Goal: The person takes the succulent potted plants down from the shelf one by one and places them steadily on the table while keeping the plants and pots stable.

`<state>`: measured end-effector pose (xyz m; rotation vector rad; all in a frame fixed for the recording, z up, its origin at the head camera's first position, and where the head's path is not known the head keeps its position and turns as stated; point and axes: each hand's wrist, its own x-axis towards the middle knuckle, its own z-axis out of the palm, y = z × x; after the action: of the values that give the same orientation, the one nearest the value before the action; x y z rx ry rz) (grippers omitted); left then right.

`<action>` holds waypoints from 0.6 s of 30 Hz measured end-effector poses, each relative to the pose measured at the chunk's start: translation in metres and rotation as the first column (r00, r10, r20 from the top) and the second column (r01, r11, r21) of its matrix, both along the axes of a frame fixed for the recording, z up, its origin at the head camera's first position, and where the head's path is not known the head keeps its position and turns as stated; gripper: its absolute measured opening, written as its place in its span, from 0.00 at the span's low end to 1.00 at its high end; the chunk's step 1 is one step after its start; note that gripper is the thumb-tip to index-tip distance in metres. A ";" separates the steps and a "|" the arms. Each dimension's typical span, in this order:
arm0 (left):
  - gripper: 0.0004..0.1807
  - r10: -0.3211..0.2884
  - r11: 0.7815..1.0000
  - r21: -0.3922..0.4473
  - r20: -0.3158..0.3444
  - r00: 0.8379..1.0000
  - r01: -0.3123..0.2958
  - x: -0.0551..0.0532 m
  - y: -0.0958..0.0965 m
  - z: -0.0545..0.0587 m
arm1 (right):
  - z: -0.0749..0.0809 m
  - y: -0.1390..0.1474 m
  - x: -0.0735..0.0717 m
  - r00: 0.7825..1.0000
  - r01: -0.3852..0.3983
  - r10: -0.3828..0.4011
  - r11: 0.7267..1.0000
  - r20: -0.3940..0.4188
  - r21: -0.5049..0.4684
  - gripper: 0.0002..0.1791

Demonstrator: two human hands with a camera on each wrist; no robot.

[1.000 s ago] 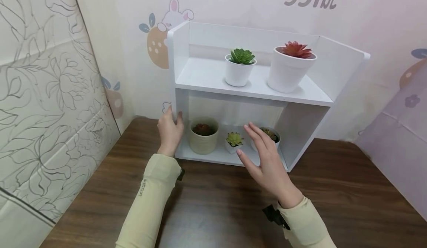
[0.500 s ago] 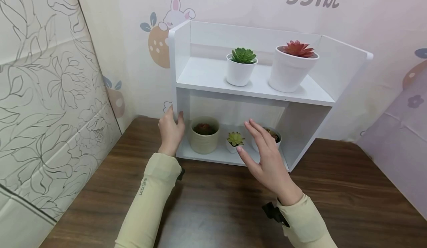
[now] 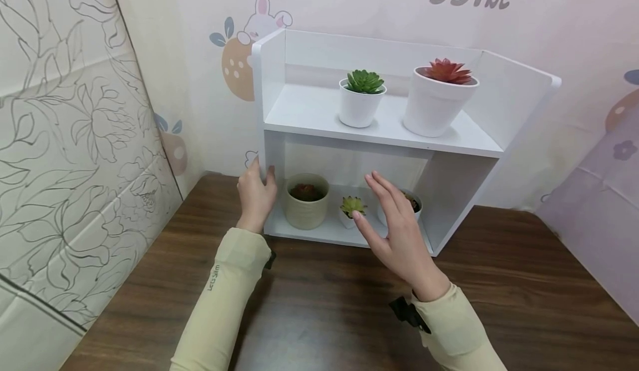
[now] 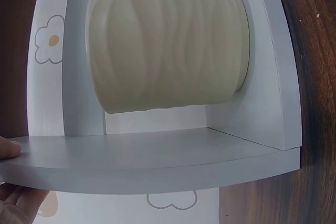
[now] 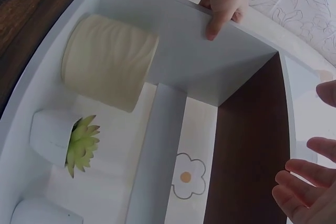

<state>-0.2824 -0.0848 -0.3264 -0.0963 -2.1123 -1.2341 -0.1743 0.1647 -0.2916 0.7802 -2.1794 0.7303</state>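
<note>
My left hand (image 3: 255, 198) grips the left side panel of a white two-tier shelf (image 3: 344, 133), thumb on the inner face and fingers outside. In the left wrist view the panel passes between thumb and fingers. My right hand (image 3: 399, 235) hovers before the lower tier with spread, straight fingers, holding nothing. It partly hides a white pot (image 3: 417, 206) with a succulent. Beside that stand a small yellow-green succulent (image 3: 353, 207) in a white pot and a ribbed cream pot (image 3: 307, 210) holding a reddish plant, nearest my left hand.
On the upper tier stand a green succulent in a white pot (image 3: 358, 107) and a red succulent in a larger white pot (image 3: 433, 107). The shelf rests on a dark wooden table (image 3: 319, 304) against a patterned wall (image 3: 344, 5). A flower-patterned panel (image 3: 75, 138) rises at the left.
My right hand rises slightly, its thumb now overlapping the small succulent in the head view. The left hand keeps its grip on the side panel. The view shifts slightly.
</note>
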 end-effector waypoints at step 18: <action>0.17 -0.007 1.000 0.014 0.007 1.000 0.007 0.001 0.000 0.001 | 0.003 -0.003 -0.005 1.000 0.006 -0.006 0.999 -0.019 -0.037 0.37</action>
<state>-0.2815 -0.0848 -0.3250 -0.0939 -2.1105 -1.2550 -0.1797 0.1613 -0.2884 0.7583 -2.1443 0.7555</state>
